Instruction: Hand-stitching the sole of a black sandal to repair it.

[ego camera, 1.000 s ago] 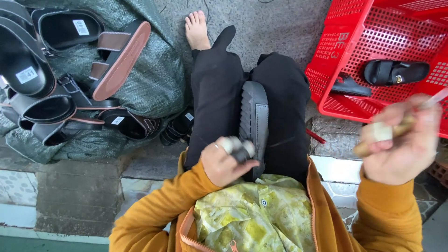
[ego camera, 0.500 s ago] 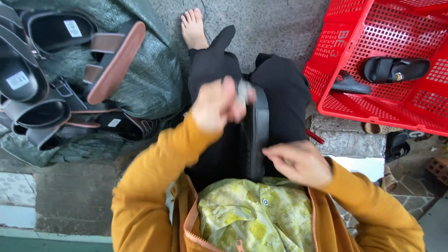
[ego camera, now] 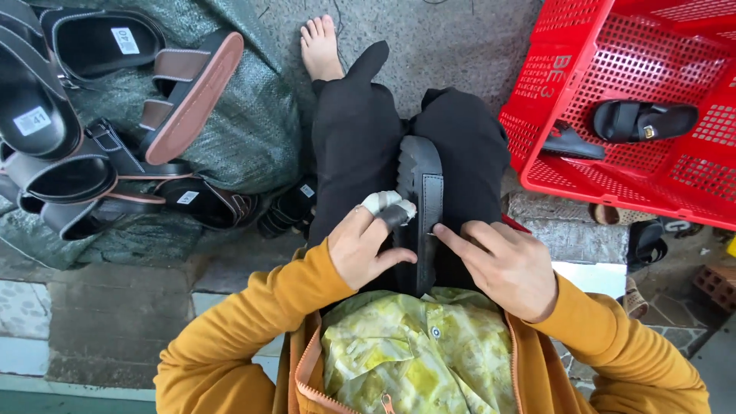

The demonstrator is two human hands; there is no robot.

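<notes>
Far left I've got a pile of black sandals (ego camera: 92, 146) with small white rectangular size stickers, dumped on a green woven sack (ego camera: 253, 130) over rough concrete. My left hand (ego camera: 366, 247), fingertips taped, pinches the black sandal (ego camera: 424, 207) lying on my lap, lengthwise toward my foot. My right hand (ego camera: 502, 268) rests half-open, fingers touching its strap. Red crate (ego camera: 567, 84) far right.

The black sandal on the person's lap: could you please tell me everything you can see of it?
The black sandal stands on edge between the knees, lengthwise along the legs, its thick ridged sole facing left. It looks like rubber or foam, with a darker strap crossing its right side. The left hand, two fingertips wrapped in whitish tape, presses the sole edge; the right hand touches the strap side with its fingertips.
</notes>
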